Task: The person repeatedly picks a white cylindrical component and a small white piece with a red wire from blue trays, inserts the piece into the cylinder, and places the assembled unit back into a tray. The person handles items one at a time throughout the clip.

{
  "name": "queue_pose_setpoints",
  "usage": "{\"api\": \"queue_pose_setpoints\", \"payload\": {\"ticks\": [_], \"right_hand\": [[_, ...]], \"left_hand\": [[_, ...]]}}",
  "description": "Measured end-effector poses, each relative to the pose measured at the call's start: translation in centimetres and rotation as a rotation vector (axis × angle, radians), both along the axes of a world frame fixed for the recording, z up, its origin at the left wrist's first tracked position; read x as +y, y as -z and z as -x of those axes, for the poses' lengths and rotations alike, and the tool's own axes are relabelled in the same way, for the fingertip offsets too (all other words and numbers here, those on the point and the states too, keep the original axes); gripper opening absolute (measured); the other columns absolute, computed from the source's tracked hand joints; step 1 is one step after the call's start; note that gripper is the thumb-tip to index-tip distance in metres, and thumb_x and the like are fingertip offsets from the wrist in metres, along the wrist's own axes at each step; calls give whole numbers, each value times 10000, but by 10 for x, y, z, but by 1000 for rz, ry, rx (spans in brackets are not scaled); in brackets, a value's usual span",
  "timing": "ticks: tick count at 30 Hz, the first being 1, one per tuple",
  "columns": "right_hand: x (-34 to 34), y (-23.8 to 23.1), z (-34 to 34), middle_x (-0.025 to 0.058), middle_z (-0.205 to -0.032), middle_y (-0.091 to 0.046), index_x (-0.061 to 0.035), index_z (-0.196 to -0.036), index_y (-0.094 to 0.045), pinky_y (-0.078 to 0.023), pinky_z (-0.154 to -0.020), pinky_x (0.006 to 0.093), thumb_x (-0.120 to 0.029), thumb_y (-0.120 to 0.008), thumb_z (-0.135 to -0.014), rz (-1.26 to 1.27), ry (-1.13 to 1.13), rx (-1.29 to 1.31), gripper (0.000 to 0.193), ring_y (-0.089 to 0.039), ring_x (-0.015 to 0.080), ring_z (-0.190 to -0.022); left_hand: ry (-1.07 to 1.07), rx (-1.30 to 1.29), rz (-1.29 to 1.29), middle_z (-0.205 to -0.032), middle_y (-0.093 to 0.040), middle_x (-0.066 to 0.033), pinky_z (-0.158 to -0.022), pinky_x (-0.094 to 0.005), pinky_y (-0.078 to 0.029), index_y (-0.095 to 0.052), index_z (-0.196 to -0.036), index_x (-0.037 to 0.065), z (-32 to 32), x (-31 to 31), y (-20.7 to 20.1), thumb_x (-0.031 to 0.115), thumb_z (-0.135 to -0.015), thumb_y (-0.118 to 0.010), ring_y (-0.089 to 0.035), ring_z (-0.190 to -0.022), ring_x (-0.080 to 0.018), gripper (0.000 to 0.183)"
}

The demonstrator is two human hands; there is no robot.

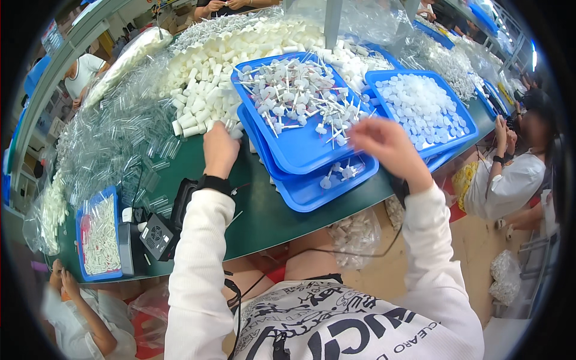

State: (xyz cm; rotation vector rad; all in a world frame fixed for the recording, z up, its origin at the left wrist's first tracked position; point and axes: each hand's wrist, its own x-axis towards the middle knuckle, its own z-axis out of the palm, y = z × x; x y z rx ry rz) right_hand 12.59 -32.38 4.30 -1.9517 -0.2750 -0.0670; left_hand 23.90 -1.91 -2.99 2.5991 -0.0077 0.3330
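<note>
At the edge of a heap of short white plastic tubes [201, 99], my left hand [220, 151] is closed on a small whitish piece that its fingers partly hide. My right hand [384, 144] is over the right edge of the upper blue tray [300, 153], its fingers bent but apart, near white stick-like pieces with round discs [294, 90]. Those pieces cover most of that tray. It rests, slightly turned, on more blue trays; the lower blue tray [306, 198] shows a few similar pieces [347, 172] near its right side.
Right of the stack, another blue tray [447, 144] holds translucent white discs [414, 102]. Clear tubes [108, 138] are heaped at left. Nearer stand a blue tray of small white parts [99, 234] and a black box-shaped device [159, 237]. Other people work around the green table [264, 225].
</note>
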Motion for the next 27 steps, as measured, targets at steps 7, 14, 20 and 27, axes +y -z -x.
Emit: {"api": "queue_pose_setpoints", "payload": {"ticks": [7,14,20,27], "right_hand": [[5,2,-78,106,-765,-651,-5,-945,-667,-477,-653,297,-181,-678,-774,607,133,-173,246,-598,194,-676],[-11,-4,-64,72,-857,-664,-44,-928,-681,-466,-700,292,-157,-698,-737,620,51,-220,222,-602,194,-755],[12,-5,-52,70,-854,-602,-79,-919,-643,-469,-758,350,-76,-664,-713,733,-4,-740,207,-576,245,-838],[35,3,-65,57,-808,-578,-61,-822,-569,-503,-617,353,-31,-613,-692,1196,-350,-828,140,-598,254,-750]], "left_hand": [[38,-109,289,-722,-606,-178,-598,-330,-476,-505,-819,-40,71,0,-90,88,-753,-701,-630,-681,-269,244],[281,-24,922,-856,-617,-91,-644,-216,-468,-429,-814,13,167,12,-103,-47,-843,-586,-579,-734,-84,171],[225,75,1036,-960,-608,-152,-725,-242,-476,-393,-780,30,193,20,-74,-61,-815,-619,-581,-785,-117,246],[293,58,1092,-986,-608,-166,-794,-307,-508,-386,-780,50,193,18,-63,-96,-765,-657,-594,-988,-204,308]]}}
